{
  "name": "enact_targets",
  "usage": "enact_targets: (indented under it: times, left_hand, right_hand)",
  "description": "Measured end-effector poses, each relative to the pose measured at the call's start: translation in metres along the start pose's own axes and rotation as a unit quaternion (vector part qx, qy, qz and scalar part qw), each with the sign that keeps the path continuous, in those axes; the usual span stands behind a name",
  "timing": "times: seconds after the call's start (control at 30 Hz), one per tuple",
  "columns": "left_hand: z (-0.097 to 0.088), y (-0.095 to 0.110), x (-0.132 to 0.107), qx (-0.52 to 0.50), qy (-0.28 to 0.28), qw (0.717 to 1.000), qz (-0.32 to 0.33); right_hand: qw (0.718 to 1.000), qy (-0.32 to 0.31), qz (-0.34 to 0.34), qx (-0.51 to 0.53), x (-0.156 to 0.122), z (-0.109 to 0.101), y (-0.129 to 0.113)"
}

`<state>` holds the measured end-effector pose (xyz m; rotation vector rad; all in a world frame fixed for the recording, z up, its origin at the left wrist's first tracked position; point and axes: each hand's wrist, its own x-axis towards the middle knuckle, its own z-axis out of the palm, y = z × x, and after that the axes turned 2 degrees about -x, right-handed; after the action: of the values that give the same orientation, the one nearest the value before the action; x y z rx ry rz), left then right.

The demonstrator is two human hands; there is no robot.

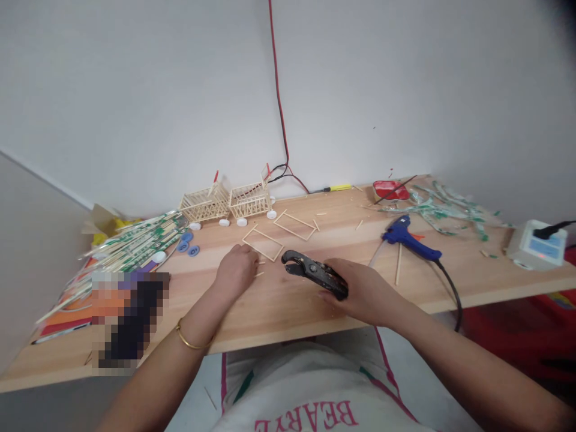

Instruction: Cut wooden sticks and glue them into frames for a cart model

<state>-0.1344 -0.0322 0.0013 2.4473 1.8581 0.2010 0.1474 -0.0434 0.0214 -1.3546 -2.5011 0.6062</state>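
Note:
My right hand [360, 289] is wrapped round the handles of black pruning shears [315, 273], whose hooked jaws point left above the table. My left hand [238, 268] rests on the wood with its fingers curled together; whatever is under them is hidden. Short cut stick pieces [259, 275] lie at its fingertips. Just beyond both hands is a rectangular stick frame [263, 245], and a second stick frame [294, 225] lies further back.
Two small stick carts with white wheels [249, 201] stand by the wall. Bundled sticks [135, 243] and blue discs [193, 250] are at left. A blue glue gun [411, 240], a red container [390, 190], torn wrappers [443, 207] and a white power box [537, 245] occupy the right.

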Motion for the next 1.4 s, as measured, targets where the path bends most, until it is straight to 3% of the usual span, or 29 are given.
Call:
enact_targets:
  times: [0.1,0.17,0.23,0.3,0.4,0.47,0.53,0.6,1.0,1.4]
  left_hand:
    - [-0.005,0.002,0.001,-0.047,0.026,0.999,-0.002]
    - [-0.011,0.009,-0.006,-0.177,0.061,0.982,-0.036]
    - [-0.017,0.021,-0.015,-0.360,0.057,0.929,-0.068]
    - [-0.021,0.036,-0.023,-0.527,0.032,0.845,-0.085]
    - [-0.020,0.058,-0.030,-0.655,0.049,0.747,-0.102]
    - [-0.019,0.068,-0.032,-0.694,0.073,0.708,-0.109]
    - [-0.018,0.074,-0.032,-0.710,0.093,0.689,-0.111]
    - [-0.018,0.078,-0.031,-0.706,0.102,0.692,-0.110]
    - [-0.010,0.073,-0.030,-0.623,0.094,0.773,-0.079]
    - [-0.013,0.076,-0.030,-0.603,0.110,0.788,-0.056]
  right_hand:
    - [1.000,0.018,-0.007,0.021,0.001,0.000,-0.002]
    - [0.998,0.045,-0.021,0.039,0.002,-0.002,-0.003]
    - [0.996,0.065,-0.039,0.051,0.003,-0.003,-0.005]
    - [0.995,0.071,-0.053,0.054,0.004,-0.005,-0.008]
    - [0.994,0.064,-0.071,0.052,0.005,-0.006,-0.013]
    - [0.994,0.061,-0.080,0.050,0.005,-0.006,-0.016]
    - [0.993,0.063,-0.086,0.048,0.004,-0.007,-0.019]
    - [0.993,0.064,-0.089,0.043,0.002,-0.009,-0.021]
    - [0.998,0.033,-0.060,-0.011,-0.004,-0.010,-0.020]
    - [0.998,0.022,-0.053,-0.013,-0.004,-0.008,-0.019]
